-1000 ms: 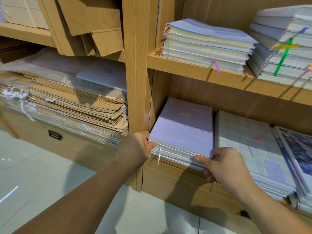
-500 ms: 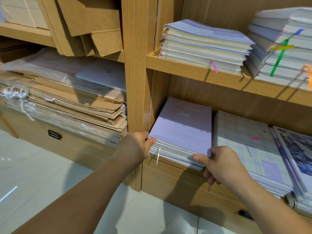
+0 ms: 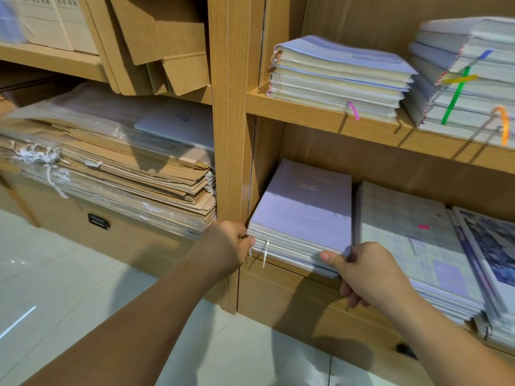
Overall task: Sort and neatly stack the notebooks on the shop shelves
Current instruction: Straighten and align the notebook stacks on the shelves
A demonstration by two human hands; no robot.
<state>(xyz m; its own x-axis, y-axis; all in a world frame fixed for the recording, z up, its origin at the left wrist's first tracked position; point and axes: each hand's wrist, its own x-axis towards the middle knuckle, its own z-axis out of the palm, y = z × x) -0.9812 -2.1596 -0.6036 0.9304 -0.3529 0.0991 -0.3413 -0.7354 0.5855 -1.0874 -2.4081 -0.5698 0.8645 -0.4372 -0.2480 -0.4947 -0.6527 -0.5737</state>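
Observed: both hands are on 1 pile, the lilac notebook stack (image 3: 303, 218), which lies flat on the lower shelf (image 3: 289, 270), hard against the upright post (image 3: 231, 135).

Left hand (image 3: 225, 246): fingers curled round the pile's near left corner, thumb tip on the front edges of the books. It grips the corner.

Right hand (image 3: 367, 271): thumb pressed flat along the front edges at the near right corner, the other fingers curled down at the pile's side and below the shelf lip. It grips that corner.

The top cover lies square with the books under it. 2 white ribbon markers (image 3: 264, 256) hang from the front edge just right of the left hand.

Immediately right of the right hand, touching or nearly touching the lilac pile, is a grid-cover stack (image 3: 404, 232) with a small pink sticker on top. Further right of it sits a dark-patterned stack (image 3: 490, 246), overlapping its edge.

Above both hands, the upper shelf (image 3: 306, 112) carries a pale blue stack (image 3: 340, 76) with a pink ribbon (image 3: 353, 110) hanging out, and to its right a taller stack (image 3: 468, 87) showing a green ribbon (image 3: 452, 98) and an orange ribbon (image 3: 503, 123).

Left of the left hand, beyond the post, lies a pile of kraft paper bags (image 3: 125, 174), with clear wrapping visible on it. Below it is a drawer handle (image 3: 98, 220).
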